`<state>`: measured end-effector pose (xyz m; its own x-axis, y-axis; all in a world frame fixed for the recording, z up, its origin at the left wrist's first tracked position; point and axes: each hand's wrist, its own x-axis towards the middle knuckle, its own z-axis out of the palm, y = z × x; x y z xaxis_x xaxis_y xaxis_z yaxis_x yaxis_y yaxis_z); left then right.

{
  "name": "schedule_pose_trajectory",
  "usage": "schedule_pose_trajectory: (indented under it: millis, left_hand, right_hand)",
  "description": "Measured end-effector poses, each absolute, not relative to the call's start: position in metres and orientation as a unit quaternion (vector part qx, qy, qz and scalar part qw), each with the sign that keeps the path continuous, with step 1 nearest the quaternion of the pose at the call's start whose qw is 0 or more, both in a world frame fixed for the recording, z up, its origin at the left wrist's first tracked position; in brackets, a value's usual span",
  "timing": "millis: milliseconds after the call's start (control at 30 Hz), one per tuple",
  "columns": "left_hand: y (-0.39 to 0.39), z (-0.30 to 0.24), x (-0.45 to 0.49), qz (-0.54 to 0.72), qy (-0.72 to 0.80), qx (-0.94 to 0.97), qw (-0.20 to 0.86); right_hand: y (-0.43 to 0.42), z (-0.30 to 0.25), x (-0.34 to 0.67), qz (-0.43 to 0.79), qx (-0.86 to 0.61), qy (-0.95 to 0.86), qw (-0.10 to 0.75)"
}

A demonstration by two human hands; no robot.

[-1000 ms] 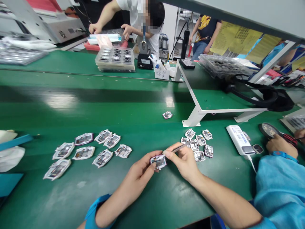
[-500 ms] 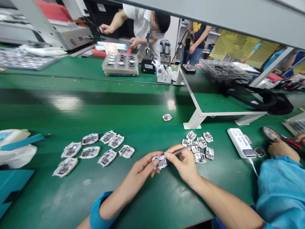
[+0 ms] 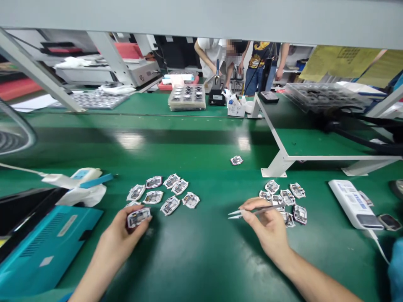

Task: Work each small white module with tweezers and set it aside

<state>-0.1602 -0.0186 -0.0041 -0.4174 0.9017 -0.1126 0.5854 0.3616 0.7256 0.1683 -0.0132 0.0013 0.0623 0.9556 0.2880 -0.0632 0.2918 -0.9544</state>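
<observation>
My left hand (image 3: 121, 233) grips a small white-framed electronic part (image 3: 138, 217) and holds it just above the green table (image 3: 195, 251), at the near edge of a left group of several similar parts (image 3: 163, 195). My right hand (image 3: 269, 224) pinches metal tweezers (image 3: 248, 212) whose tips point left over bare mat. Behind that hand lies a second cluster of smaller parts (image 3: 285, 197). A single part (image 3: 236, 160) lies alone farther back.
A teal box (image 3: 44, 247) and a white device (image 3: 78, 186) sit at the left. A white power bank (image 3: 354, 203) lies at the right, beside a white metal stand (image 3: 280, 161). Trays (image 3: 187, 96) and two people stand at the far side.
My hands have separated: the left carried the part leftward to the left group, and the right drew the tweezers away to the right. The camera view swung left.
</observation>
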Motion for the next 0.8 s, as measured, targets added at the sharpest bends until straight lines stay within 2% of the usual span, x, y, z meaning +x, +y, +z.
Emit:
schedule_pose_trajectory:
  millis: [200, 367, 533, 633, 800]
  left_hand:
    - [-0.016, 0.003, -0.154, 0.161, 0.764, 0.619, 0.082]
    - [-0.008, 0.021, -0.156, 0.021, 0.790, 0.613, -0.014]
    - [0.038, 0.040, -0.126, 0.128, 0.722, 0.678, 0.049]
    - [0.084, 0.032, -0.079, 0.168, 0.624, 0.746, 0.160]
    - [0.155, -0.007, -0.003, 0.197, 0.583, 0.772, 0.161]
  right_hand:
    - [-0.013, 0.002, 0.169, 0.421, -0.423, -0.547, 0.588]
    - [-0.014, 0.003, 0.168, 0.415, -0.423, -0.551, 0.588]
    - [-0.014, 0.005, 0.166, 0.394, -0.409, -0.576, 0.588]
    - [-0.014, 0.004, 0.166, 0.359, -0.410, -0.605, 0.581]
    - [-0.010, 0.001, 0.168, 0.304, -0.414, -0.632, 0.580]
